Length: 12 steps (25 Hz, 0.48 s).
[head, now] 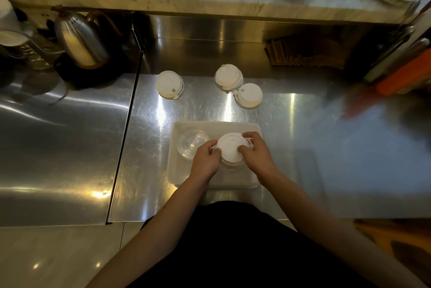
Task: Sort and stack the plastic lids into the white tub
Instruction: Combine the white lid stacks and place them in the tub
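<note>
A white lid [230, 147] sits between both hands over the right half of the white tub [218, 124], apparently topping a stack whose lower rims peek out beneath it. The two-sided hold looks meant to keep the stack square while the lid seats onto the ones under it. The left hand [204, 162] pinches the lid's left edge with thumb and fingertips; the right hand [256, 155] grips the right edge, its fingers curled over the far rim and the thumb on the near side. Both forearms reach in from below and converge on the tub, wrists low and close to its near wall.

In the tub's left half lie clear domed lids [192, 144], kept apart from the white ones, which fits the sorting. Beyond the tub on the steel surface [303, 147] three more groups of white lids wait: one pile [169, 84] to the far left, another pile [228, 77] in the middle, and a third [249, 95] touching it on the right. These probably go in next. A metal kettle [80, 40] stands well apart to the left.
</note>
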### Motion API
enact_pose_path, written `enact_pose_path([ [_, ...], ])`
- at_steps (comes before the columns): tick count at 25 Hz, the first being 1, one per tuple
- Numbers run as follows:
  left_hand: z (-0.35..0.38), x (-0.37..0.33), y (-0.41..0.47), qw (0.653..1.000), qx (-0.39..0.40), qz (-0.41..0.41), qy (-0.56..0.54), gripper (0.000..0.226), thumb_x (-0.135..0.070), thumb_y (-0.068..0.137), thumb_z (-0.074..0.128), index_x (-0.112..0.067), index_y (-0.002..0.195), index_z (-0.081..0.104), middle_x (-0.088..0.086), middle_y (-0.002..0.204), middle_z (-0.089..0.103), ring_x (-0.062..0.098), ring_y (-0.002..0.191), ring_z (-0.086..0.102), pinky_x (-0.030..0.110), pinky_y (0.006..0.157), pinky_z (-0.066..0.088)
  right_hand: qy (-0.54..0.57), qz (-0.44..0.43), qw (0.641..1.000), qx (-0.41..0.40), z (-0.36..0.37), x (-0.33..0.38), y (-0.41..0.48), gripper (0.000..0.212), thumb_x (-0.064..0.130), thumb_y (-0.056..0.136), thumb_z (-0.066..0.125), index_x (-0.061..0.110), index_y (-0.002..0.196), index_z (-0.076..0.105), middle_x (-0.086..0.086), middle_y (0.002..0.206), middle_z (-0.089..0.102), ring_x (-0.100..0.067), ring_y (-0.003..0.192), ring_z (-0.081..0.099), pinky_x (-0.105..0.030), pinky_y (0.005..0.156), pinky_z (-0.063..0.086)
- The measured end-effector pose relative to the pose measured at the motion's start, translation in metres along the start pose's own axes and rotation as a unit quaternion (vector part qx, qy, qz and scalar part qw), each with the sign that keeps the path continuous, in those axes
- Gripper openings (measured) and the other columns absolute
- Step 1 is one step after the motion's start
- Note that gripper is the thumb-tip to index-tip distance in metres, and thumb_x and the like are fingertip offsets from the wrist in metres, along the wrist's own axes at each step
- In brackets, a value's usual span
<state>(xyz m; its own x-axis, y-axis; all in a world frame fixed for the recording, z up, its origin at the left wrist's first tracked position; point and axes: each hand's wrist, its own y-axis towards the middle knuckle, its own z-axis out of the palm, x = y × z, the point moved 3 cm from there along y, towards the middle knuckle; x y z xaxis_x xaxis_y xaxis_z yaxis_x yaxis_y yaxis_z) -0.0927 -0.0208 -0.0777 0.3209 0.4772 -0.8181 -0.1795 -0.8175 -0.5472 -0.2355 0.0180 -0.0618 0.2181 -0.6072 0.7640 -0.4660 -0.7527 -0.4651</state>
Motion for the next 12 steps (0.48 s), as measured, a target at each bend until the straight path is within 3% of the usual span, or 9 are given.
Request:
enact_pose_path([
  [4,0.003,-0.002,0.005,1.0,0.017,0.006,0.014,0.037,-0.007,0.093,0.048,-0.02,0.124,0.064,0.001,0.113,0.068,0.019,0.105,0.063,0.039,0.096,0.052,-0.036,-0.003,0.999,0.005,0.005,0.004,0.008,0.047,0.012,0.09,0.055,0.016,0.136,0.043,-0.012,0.137,0.047,-0.026,0.116,0.05,-0.033,0.089,0.046],
  [8,0.005,-0.001,0.005,0.999,0.046,0.018,0.007,0.034,-0.008,0.091,0.055,-0.022,0.118,0.068,-0.004,0.11,0.073,0.014,0.105,0.066,0.034,0.091,0.054,-0.032,0.007,0.999,0.019,0.007,0.004,0.015,0.049,0.009,0.089,0.054,0.016,0.136,0.043,-0.012,0.137,0.045,-0.02,0.107,0.045,-0.03,0.083,0.04],
  [12,0.009,-0.001,0.004,0.997,0.073,0.035,0.019,0.042,-0.003,0.089,0.053,-0.019,0.127,0.062,-0.001,0.118,0.069,0.017,0.113,0.063,0.037,0.098,0.051,-0.043,0.005,0.999,0.023,0.008,0.002,0.018,0.049,0.007,0.091,0.051,0.014,0.139,0.042,-0.013,0.14,0.044,-0.027,0.121,0.047,-0.03,0.089,0.04],
])
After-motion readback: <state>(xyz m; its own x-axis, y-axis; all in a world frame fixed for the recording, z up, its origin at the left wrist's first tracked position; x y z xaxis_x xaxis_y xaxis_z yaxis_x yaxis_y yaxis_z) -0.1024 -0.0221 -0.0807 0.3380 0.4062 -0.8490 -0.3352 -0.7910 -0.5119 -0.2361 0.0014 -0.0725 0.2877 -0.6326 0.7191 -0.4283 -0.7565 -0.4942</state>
